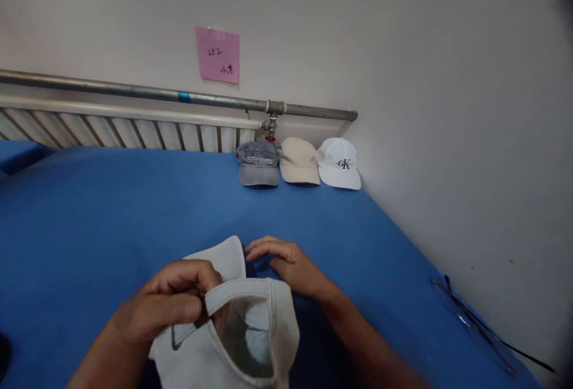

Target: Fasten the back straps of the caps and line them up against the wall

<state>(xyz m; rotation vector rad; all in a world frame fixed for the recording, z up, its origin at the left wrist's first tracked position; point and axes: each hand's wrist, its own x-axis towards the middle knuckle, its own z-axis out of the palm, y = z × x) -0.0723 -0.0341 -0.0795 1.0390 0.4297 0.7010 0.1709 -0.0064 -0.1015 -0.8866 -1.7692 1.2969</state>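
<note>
Three baseball caps [299,162] aligned. Left hand [168,299] closed on back strap [242,287] of pale cap [188,359]; right hand [289,262] half-open, empty, beside brim [224,258].

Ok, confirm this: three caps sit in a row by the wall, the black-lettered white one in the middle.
Wrong on the middle one: the head view shows the beige cap there, with the black-lettered white cap at the row's right end.

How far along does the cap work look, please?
The grey cap, beige cap and white cap look done, lined up by the wall. The left hand holds a pale cap, the right hand beside its brim. That one, outside the row, seems left to finish.
</note>
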